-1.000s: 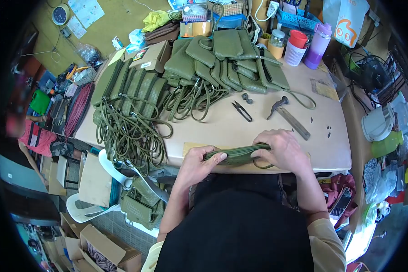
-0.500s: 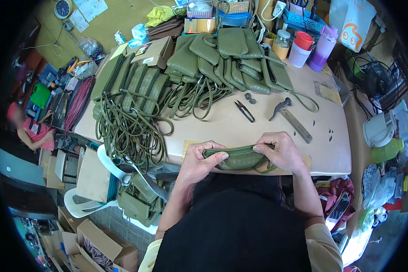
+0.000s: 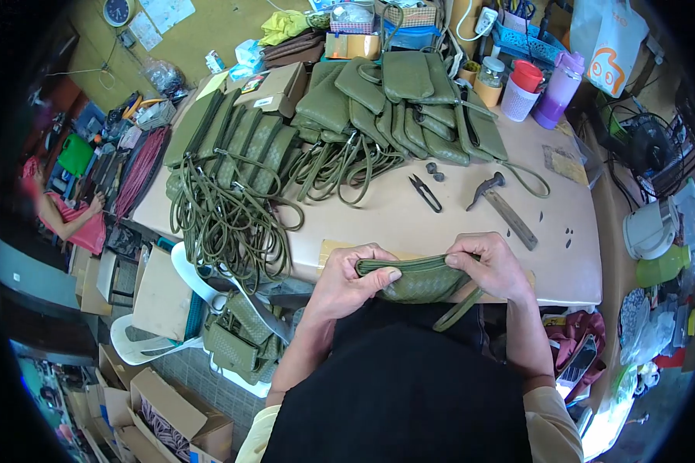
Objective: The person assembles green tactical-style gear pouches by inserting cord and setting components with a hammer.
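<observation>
Between my two hands is a green woven-pattern pouch (image 3: 421,284) with a zipper along its top edge, held just over the table's front edge. My left hand (image 3: 355,282) pinches its left end, thumb on the near side. At the right end, my right hand (image 3: 490,266) grips the top edge between thumb and fingers. A green strap (image 3: 457,312) hangs from the pouch below my right hand. Beyond the hands lie black thread snips (image 3: 425,193) and a hammer (image 3: 506,208) with a wooden handle.
Stacked green pouches (image 3: 386,104) fill the table's back, with more pouches (image 3: 235,139) and tangled straps (image 3: 228,216) at left. A red-lidded cup (image 3: 520,89) and purple bottle (image 3: 560,91) stand back right. Pouches lie on a white chair (image 3: 189,266). Another person (image 3: 73,216) is far left.
The pouch and both hands have shifted slightly right and down. Its strap now hangs lower beneath my right hand. The whole view has moved a little.
</observation>
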A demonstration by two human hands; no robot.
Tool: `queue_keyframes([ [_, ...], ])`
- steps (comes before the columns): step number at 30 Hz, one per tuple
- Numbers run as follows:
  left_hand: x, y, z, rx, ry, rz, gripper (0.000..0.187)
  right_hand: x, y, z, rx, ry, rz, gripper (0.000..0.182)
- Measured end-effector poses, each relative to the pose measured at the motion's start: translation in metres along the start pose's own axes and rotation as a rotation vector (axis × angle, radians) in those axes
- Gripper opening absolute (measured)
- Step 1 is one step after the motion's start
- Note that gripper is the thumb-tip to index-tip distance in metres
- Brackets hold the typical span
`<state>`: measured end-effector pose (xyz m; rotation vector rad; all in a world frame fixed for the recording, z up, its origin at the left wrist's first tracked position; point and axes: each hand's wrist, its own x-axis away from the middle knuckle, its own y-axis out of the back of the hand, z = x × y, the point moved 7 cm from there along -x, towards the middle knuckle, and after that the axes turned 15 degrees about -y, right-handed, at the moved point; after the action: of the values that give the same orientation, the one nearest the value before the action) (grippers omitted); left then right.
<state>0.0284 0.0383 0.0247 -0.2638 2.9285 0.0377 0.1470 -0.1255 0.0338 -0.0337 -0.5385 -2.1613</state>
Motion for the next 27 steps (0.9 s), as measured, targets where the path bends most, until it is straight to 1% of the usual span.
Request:
queue_keyframes([
  [2,0.001,-0.002,-0.003,-0.026,-0.014,0.015,0.017,0.001,0.002,0.001,-0.015,0.016,-0.003,0.009],
  [6,0.001,-0.001,-0.005,0.001,-0.054,-0.038,0.022,0.001,0.002,0.003,0.026,0.008,0.051,0.01],
  [8,0.004,0.003,-0.002,-0.032,0.081,-0.058,0.02,0.005,0.005,0.005,0.058,0.054,0.058,0.019],
  [9,0.004,0.006,0.0,-0.006,0.052,-0.064,0.018,0.007,0.008,0.003,0.06,0.04,0.038,0.019],
  [11,0.003,0.009,0.001,0.038,0.02,-0.09,0.016,0.01,0.01,0.008,0.025,0.112,0.045,0.027],
  [14,0.004,0.011,0.002,0.02,0.001,-0.075,0.015,0.014,0.011,0.011,0.043,0.086,0.046,0.028],
  [15,0.005,0.012,0.007,0.064,0.02,-0.065,0.015,0.014,0.011,0.011,0.044,0.08,0.033,0.028],
  [20,0.007,0.016,0.006,0.054,0.002,-0.062,0.018,0.018,0.01,0.012,0.037,0.139,0.051,0.033],
  [22,0.007,0.018,0.004,0.056,-0.038,-0.09,0.02,0.021,0.01,0.015,0.041,0.122,0.052,0.034],
  [24,0.007,0.019,0.002,0.067,-0.037,-0.082,0.022,0.022,0.011,0.016,0.044,0.107,0.055,0.035],
  [26,0.007,0.02,0.0,0.049,-0.075,-0.068,0.023,0.025,0.011,0.022,0.047,0.182,0.048,0.034],
  [27,0.007,0.021,0.0,0.057,-0.076,-0.067,0.024,0.026,0.013,0.022,0.048,0.182,0.041,0.034],
])
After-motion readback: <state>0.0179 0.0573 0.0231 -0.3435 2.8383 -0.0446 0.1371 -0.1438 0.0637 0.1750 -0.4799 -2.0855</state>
